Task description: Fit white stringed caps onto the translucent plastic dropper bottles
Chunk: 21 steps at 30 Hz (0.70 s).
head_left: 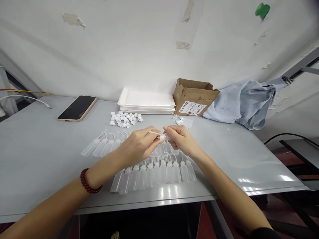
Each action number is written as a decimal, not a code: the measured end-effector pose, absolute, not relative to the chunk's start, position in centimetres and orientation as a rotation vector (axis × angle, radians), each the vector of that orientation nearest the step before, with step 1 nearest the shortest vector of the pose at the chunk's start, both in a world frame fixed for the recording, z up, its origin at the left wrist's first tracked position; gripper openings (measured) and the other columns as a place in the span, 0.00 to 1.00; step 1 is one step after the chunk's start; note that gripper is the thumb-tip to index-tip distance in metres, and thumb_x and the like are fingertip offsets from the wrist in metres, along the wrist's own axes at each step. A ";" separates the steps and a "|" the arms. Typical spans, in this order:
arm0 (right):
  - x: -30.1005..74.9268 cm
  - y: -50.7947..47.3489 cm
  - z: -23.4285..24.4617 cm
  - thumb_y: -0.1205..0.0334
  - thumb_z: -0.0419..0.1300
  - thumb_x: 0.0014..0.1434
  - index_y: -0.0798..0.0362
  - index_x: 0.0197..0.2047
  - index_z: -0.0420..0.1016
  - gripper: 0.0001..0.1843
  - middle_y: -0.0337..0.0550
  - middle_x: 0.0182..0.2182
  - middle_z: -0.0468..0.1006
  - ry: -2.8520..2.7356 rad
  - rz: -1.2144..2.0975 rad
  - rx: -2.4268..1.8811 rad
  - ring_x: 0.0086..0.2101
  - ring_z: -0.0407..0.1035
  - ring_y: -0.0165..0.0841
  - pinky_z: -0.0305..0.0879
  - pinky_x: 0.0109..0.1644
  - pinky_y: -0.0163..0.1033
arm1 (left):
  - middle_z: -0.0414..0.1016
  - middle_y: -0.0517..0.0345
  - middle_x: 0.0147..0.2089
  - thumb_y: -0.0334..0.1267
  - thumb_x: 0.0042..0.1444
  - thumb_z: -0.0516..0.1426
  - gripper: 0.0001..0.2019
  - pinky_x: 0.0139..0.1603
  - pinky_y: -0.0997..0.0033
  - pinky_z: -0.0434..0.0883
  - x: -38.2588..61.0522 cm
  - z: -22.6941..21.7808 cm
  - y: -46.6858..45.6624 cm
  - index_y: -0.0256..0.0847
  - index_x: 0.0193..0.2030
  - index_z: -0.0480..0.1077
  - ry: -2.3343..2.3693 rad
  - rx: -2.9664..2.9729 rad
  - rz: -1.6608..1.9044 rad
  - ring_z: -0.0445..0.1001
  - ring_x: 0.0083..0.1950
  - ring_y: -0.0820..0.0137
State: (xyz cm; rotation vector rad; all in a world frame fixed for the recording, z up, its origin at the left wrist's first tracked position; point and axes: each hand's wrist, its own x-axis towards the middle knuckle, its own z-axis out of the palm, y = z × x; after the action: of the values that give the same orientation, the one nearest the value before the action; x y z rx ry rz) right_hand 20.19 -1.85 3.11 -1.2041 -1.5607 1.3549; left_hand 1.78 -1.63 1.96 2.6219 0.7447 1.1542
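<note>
Between my two hands is a small translucent plastic squeeze bottle [163,136], held sideways above the table. My left hand [142,142] pinches its nozzle end, where a thin curved tube sticks out by the fingers. The fingers of my right hand [181,138] are closed round the bottle's body, hiding most of it. Below my hands, a row of similar bottles [149,176] with bent thin tubes lies on the table. More bottles [101,147] lie to the left, partly behind my left forearm.
Small white caps [124,119] are heaped behind my hands. A stack of white padded envelopes [148,101], a cardboard box [194,98] and a light blue cloth [240,103] line the wall. Several bottles [184,122] lie before the box. A phone [77,108] rests on the grey table [45,152].
</note>
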 end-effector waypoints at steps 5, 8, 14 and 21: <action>20.0 -2.0 3.3 0.48 0.54 0.59 0.54 0.22 0.61 0.21 0.27 0.15 0.47 -1.525 1.362 -1.183 0.15 0.43 0.20 0.40 0.17 0.29 | 0.77 0.57 0.31 0.38 0.60 0.56 0.08 0.29 0.75 0.70 1.8 3.2 -1.6 0.37 0.35 0.73 0.879 2.339 0.961 0.74 0.29 0.73; 19.9 -2.0 3.2 0.48 0.54 0.59 0.53 0.20 0.58 0.22 0.28 0.15 0.48 -1.533 1.342 -1.213 0.15 0.43 0.20 0.40 0.17 0.30 | 0.76 0.59 0.26 0.38 0.62 0.54 0.10 0.28 0.75 0.69 1.7 3.4 -1.6 0.37 0.33 0.72 0.861 2.389 0.920 0.73 0.27 0.73; 20.0 -1.7 3.0 0.48 0.55 0.58 0.51 0.18 0.51 0.25 0.28 0.14 0.47 -1.531 1.366 -1.237 0.15 0.42 0.20 0.40 0.16 0.30 | 0.76 0.50 0.33 0.32 0.64 0.50 0.08 0.29 0.71 0.68 1.8 1.9 -1.9 0.33 0.38 0.70 0.747 2.841 1.095 0.73 0.30 0.69; 20.1 -1.8 3.1 0.49 0.54 0.59 0.51 0.18 0.51 0.24 0.27 0.15 0.46 -1.502 1.415 -1.236 0.15 0.41 0.20 0.39 0.16 0.30 | 0.76 0.55 0.32 0.36 0.62 0.53 0.08 0.32 0.72 0.69 1.9 2.9 -1.9 0.35 0.36 0.71 0.848 2.575 0.958 0.73 0.31 0.71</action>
State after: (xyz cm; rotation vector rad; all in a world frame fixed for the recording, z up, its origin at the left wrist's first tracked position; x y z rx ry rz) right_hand 20.13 -1.85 3.09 -1.2361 -1.5019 1.4153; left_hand 1.86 -1.90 2.92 2.5749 0.8477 0.9584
